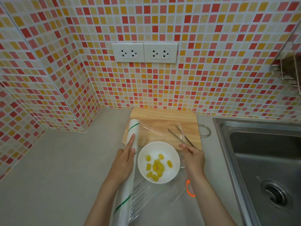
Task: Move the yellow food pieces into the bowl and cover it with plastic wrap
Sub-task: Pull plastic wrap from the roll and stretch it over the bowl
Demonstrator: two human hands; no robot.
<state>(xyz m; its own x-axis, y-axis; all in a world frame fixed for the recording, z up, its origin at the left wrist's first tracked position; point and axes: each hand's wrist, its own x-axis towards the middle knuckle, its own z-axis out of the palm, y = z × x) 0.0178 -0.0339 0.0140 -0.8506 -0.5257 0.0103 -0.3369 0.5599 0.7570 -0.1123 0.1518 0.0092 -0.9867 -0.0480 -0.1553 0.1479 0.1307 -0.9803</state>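
A white bowl stands on the grey counter and holds several yellow food pieces. Left of it lies a long roll of plastic wrap, white with green stripes. My left hand rests flat on the roll with its fingers stretched along it. A clear sheet runs from the roll across the bowl and over the counter. My right hand, right of the bowl, pinches the sheet's free edge, which is bunched and lifted above the wooden board.
A wooden cutting board lies behind the bowl with metal tongs on it. An orange ring sits under the wrap by my right wrist. A steel sink fills the right side. Tiled walls close in behind and to the left.
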